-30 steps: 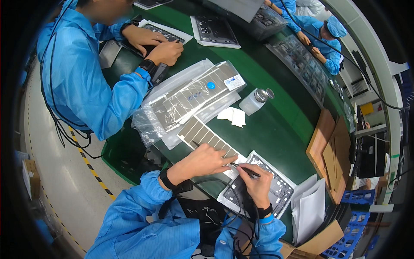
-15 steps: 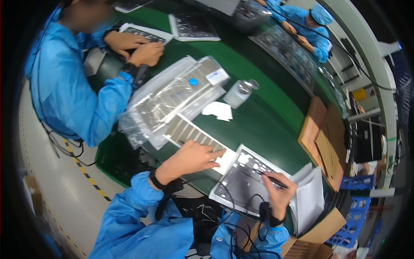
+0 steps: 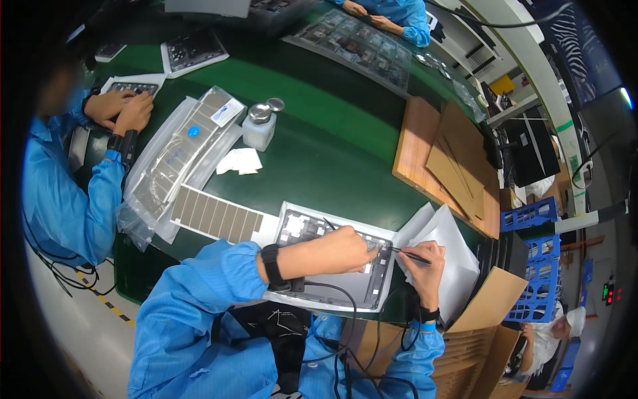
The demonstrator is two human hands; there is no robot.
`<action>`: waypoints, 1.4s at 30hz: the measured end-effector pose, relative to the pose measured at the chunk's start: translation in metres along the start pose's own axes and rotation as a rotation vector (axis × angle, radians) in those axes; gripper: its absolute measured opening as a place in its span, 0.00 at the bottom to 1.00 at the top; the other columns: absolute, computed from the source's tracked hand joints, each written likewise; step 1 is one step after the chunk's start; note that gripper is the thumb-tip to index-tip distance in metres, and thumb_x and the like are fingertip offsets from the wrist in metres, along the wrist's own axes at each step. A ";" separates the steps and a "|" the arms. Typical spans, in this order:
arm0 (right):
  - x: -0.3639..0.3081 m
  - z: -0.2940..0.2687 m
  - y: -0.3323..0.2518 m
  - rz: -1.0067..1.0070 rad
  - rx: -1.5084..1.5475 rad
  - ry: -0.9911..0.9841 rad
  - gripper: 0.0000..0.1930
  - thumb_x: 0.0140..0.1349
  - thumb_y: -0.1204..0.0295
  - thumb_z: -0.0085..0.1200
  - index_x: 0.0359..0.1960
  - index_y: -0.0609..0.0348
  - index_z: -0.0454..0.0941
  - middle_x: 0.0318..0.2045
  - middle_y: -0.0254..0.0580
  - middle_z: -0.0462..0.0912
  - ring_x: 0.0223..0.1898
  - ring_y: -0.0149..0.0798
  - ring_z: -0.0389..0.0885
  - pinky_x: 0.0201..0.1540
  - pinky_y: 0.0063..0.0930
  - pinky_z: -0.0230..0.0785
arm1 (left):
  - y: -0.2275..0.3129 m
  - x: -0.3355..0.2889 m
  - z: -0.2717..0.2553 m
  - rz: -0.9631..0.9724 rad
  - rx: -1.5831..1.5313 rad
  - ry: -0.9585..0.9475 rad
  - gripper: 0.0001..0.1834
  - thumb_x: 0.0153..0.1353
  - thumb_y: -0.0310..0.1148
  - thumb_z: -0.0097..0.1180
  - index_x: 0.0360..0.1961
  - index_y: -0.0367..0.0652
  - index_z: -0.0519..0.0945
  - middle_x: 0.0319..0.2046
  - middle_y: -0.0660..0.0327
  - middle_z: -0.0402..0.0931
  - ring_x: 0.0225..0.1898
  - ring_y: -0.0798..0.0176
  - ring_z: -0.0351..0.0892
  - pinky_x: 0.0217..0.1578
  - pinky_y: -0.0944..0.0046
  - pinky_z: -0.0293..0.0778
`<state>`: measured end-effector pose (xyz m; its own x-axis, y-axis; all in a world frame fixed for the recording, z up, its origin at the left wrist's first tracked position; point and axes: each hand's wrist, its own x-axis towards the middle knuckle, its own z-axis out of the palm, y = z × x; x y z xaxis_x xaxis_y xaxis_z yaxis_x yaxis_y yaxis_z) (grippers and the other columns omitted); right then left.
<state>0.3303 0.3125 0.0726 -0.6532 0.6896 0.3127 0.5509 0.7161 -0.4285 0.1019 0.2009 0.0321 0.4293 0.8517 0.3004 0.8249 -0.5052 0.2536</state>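
A grey and black device housing panel (image 3: pixel 345 290) with white pieces on it lies in a white tray-like sheet in front of me. My left hand (image 3: pixel 339 251) reaches across the panel, fingers curled together near its right end; what they hold, if anything, is hidden. Past its knuckles pokes a short dark stick (image 3: pixel 329 224) that I cannot identify. My right hand (image 3: pixel 426 266) pinches black tweezers (image 3: pixel 413 256), their tips at the panel's right edge, close to my left fingers. Left of the panel lies a white sheet with grey-brown strips (image 3: pixel 216 214).
Plastic-wrapped strip sheets (image 3: pixel 169 163), white paper pieces (image 3: pixel 239 161) and a metal-capped bottle (image 3: pixel 259 126) are on the green table (image 3: pixel 312 159). Wooden boards (image 3: pixel 415 143) and white sheets (image 3: pixel 445 246) stand rightward. A co-worker's hands (image 3: pixel 119 110) work at the left. Cables hang by my wrists.
My left hand has gone from the strip sheet to the panel's right end. The tweezers in my right hand have moved to the panel's right edge. The view has shifted rightward.
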 end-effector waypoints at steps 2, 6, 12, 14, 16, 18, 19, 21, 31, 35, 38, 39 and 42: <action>0.002 0.000 0.002 -0.031 0.009 -0.026 0.08 0.46 0.70 0.72 0.31 0.51 0.89 0.25 0.30 0.82 0.36 0.32 0.75 0.45 0.30 0.56 | -0.005 0.011 0.010 0.015 -0.001 -0.072 0.29 0.60 0.48 0.61 0.56 0.38 0.76 0.19 0.61 0.78 0.24 0.57 0.82 0.23 0.60 0.72; -0.001 0.001 0.013 -0.057 0.031 -0.050 0.09 0.44 0.70 0.73 0.31 0.50 0.89 0.24 0.28 0.81 0.36 0.32 0.75 0.45 0.30 0.56 | -0.010 0.023 0.014 0.015 -0.008 -0.149 0.31 0.58 0.49 0.63 0.57 0.40 0.76 0.17 0.61 0.77 0.24 0.57 0.83 0.25 0.59 0.72; 0.002 0.004 0.017 -0.099 0.068 -0.060 0.09 0.44 0.71 0.73 0.30 0.51 0.89 0.26 0.28 0.84 0.36 0.32 0.75 0.46 0.30 0.58 | -0.010 0.025 0.012 -0.004 0.018 -0.204 0.32 0.60 0.52 0.61 0.58 0.42 0.76 0.17 0.62 0.77 0.23 0.58 0.82 0.24 0.60 0.71; 0.001 0.003 0.018 -0.098 0.074 -0.060 0.09 0.45 0.71 0.73 0.30 0.52 0.89 0.27 0.27 0.85 0.35 0.32 0.75 0.46 0.29 0.58 | -0.010 0.027 0.013 0.009 0.024 -0.190 0.32 0.60 0.53 0.60 0.59 0.42 0.76 0.17 0.62 0.78 0.23 0.58 0.82 0.24 0.60 0.71; 0.002 0.003 0.018 -0.101 0.085 -0.061 0.09 0.45 0.71 0.73 0.30 0.52 0.88 0.28 0.27 0.86 0.35 0.32 0.75 0.46 0.29 0.58 | -0.010 0.026 0.017 0.009 0.025 -0.181 0.32 0.60 0.53 0.60 0.59 0.42 0.76 0.17 0.62 0.77 0.22 0.58 0.82 0.23 0.60 0.71; 0.002 0.004 0.018 -0.114 0.088 -0.060 0.08 0.45 0.72 0.72 0.29 0.52 0.88 0.27 0.26 0.86 0.35 0.32 0.75 0.47 0.29 0.58 | -0.011 0.026 0.021 0.010 0.025 -0.170 0.32 0.60 0.53 0.60 0.59 0.42 0.76 0.17 0.62 0.77 0.22 0.58 0.81 0.22 0.60 0.70; 0.003 0.003 0.018 -0.113 0.089 -0.061 0.08 0.45 0.72 0.72 0.29 0.52 0.88 0.27 0.26 0.86 0.35 0.32 0.75 0.47 0.29 0.58 | -0.011 0.026 0.022 0.008 0.016 -0.175 0.32 0.60 0.52 0.60 0.59 0.42 0.76 0.16 0.62 0.77 0.22 0.58 0.81 0.22 0.60 0.70; 0.003 0.003 0.017 -0.120 0.091 -0.069 0.08 0.45 0.72 0.72 0.30 0.52 0.88 0.27 0.26 0.86 0.34 0.32 0.75 0.47 0.30 0.58 | -0.010 0.026 0.023 0.005 0.008 -0.182 0.32 0.60 0.52 0.60 0.59 0.42 0.76 0.16 0.62 0.77 0.21 0.57 0.81 0.21 0.60 0.70; 0.000 0.006 0.020 -0.151 0.082 -0.075 0.08 0.46 0.71 0.72 0.30 0.52 0.88 0.27 0.26 0.86 0.34 0.32 0.76 0.46 0.29 0.57 | -0.008 0.024 0.024 0.001 -0.002 -0.164 0.32 0.60 0.52 0.60 0.59 0.41 0.75 0.15 0.62 0.76 0.20 0.57 0.81 0.21 0.60 0.70; 0.001 0.009 0.021 -0.146 0.090 -0.082 0.09 0.46 0.71 0.72 0.30 0.52 0.88 0.27 0.26 0.86 0.34 0.32 0.76 0.46 0.29 0.58 | -0.008 0.026 0.025 -0.007 0.011 -0.176 0.33 0.60 0.52 0.60 0.60 0.42 0.75 0.15 0.63 0.76 0.20 0.58 0.80 0.20 0.61 0.70; 0.001 0.003 0.019 -0.145 0.082 -0.071 0.10 0.45 0.72 0.72 0.31 0.52 0.88 0.26 0.28 0.84 0.35 0.32 0.75 0.46 0.29 0.58 | -0.007 0.028 0.026 0.015 0.050 -0.145 0.34 0.60 0.53 0.60 0.60 0.42 0.74 0.15 0.64 0.76 0.20 0.59 0.80 0.20 0.61 0.69; 0.001 0.005 0.021 -0.129 0.088 -0.076 0.11 0.44 0.72 0.73 0.32 0.53 0.89 0.26 0.30 0.83 0.35 0.33 0.75 0.47 0.29 0.58 | -0.008 0.029 0.028 0.014 0.050 -0.149 0.34 0.60 0.53 0.60 0.60 0.42 0.74 0.15 0.64 0.76 0.20 0.59 0.80 0.20 0.61 0.69; 0.002 0.005 0.021 -0.097 0.099 -0.080 0.11 0.43 0.72 0.73 0.32 0.53 0.89 0.27 0.31 0.82 0.37 0.34 0.75 0.47 0.30 0.59 | -0.010 0.030 0.030 0.027 0.046 -0.171 0.34 0.59 0.54 0.60 0.60 0.42 0.74 0.15 0.64 0.76 0.19 0.60 0.80 0.19 0.61 0.68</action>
<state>0.3378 0.3282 0.0599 -0.7425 0.6039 0.2898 0.4318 0.7623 -0.4822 0.1181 0.2359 0.0110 0.5041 0.8514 0.1452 0.8268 -0.5243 0.2039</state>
